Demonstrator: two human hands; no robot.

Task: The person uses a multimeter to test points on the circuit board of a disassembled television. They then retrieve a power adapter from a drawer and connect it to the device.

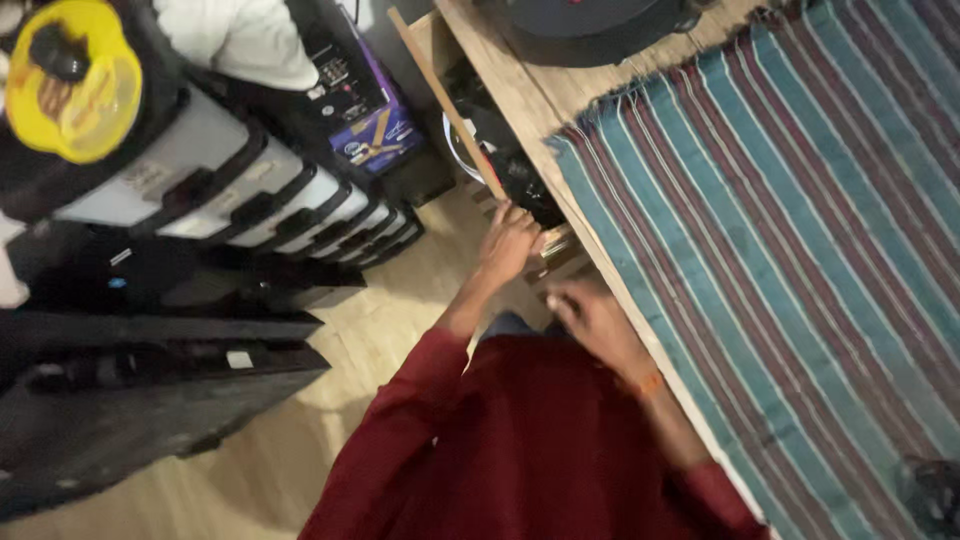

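at the far left a yellow lid (72,80) with a black knob sat on top of a dark stack, and below it ran a row of white drawer fronts with black handles (250,195). under these stood a black case (150,400) on the pale wooden floor (400,310). a purple box (375,125) leaned further back, beside a white cloth (245,40).

in the middle, the person wore a dark red shirt (500,440). the left hand (510,243) reached forward and down, below the edge of the surface (520,80); its fingers were curled at the lower end of a thin wooden stick (445,105) that ran up and to the left, but it was not clear if the grip really closed on it. small wooden pieces (558,250) lay just beside this hand, under the edge. the right hand (590,315) was blurred, near the edge of the surface, with fingers bent; one could not tell if this grip held anything. an orange thread (648,383) was around the right wrist.

to the right, a striped cloth (800,250) in teal and dark red covered most of the surface. a round black object (590,25) rested at the top.
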